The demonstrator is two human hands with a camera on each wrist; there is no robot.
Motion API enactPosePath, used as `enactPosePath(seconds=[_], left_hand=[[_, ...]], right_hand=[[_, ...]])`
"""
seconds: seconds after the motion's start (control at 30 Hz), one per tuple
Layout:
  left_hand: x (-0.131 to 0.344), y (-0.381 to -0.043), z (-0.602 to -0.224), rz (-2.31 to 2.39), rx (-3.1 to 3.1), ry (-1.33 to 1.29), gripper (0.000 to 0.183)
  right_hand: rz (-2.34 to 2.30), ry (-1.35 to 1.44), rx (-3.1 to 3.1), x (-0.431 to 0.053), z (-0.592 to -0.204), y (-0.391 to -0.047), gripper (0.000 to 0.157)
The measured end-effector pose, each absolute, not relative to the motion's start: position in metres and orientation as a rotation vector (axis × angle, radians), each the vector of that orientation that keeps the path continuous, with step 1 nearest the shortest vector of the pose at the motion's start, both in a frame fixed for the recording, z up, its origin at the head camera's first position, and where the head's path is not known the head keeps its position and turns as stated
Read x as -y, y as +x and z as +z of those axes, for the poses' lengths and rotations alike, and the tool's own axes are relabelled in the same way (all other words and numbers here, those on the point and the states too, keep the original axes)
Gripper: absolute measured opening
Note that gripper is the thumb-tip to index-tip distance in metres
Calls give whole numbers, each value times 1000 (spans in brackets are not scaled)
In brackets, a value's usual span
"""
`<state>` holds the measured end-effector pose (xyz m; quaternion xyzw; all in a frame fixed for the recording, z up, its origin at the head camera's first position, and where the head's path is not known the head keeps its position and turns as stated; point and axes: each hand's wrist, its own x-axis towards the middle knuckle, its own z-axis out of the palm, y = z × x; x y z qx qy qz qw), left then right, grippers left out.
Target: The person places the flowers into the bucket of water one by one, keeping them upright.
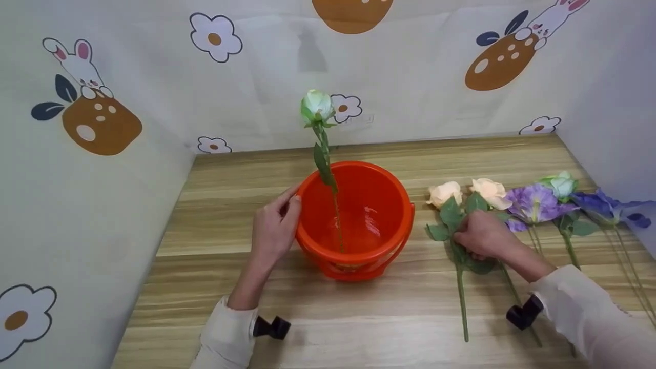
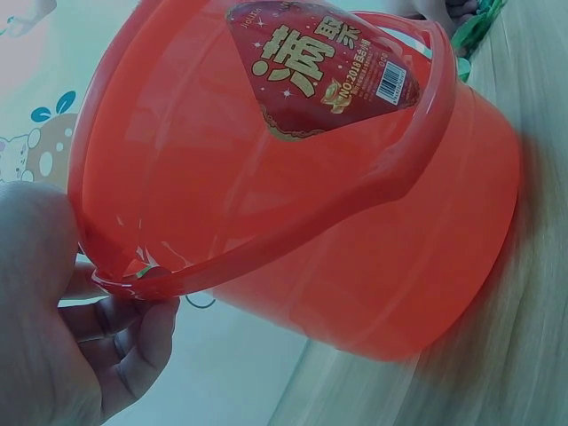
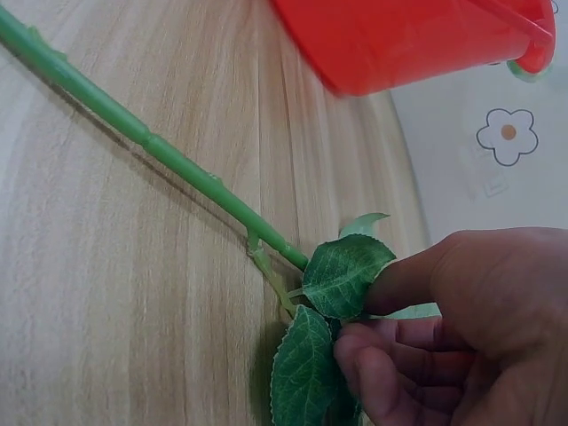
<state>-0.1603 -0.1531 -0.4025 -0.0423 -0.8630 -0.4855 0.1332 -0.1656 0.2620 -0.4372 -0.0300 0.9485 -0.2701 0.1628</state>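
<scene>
An orange-red bucket (image 1: 353, 215) stands mid-table, one white-green rose (image 1: 318, 106) upright inside it and leaning on its back-left rim. My left hand (image 1: 275, 225) grips the bucket's left rim; in the left wrist view its fingers (image 2: 142, 346) curl at the rim where the handle (image 2: 355, 200) joins. On the right, two peach roses lie side by side. My right hand (image 1: 487, 236) pinches the left peach rose (image 1: 445, 195) by its leafy stem, thumb and fingertips at the leaves (image 3: 346, 275) in the right wrist view. Its bare green stem (image 3: 177, 164) slants over the wood.
Right of the held rose lie the second peach rose (image 1: 490, 193), a light purple flower (image 1: 535, 202), another white-green rose (image 1: 562, 184) and a dark purple flower (image 1: 610, 207). Patterned cloth walls (image 1: 256, 102) border the wooden table (image 1: 220, 205) at the back and sides.
</scene>
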Motion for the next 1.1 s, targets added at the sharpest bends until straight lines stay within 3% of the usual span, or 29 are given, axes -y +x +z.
enactPosePath(seconds=[1.1], left_hand=[[153, -158, -403, -1478, 2492, -117, 39]], right_hand=[[-729, 29, -2633, -256, -435, -179, 25]])
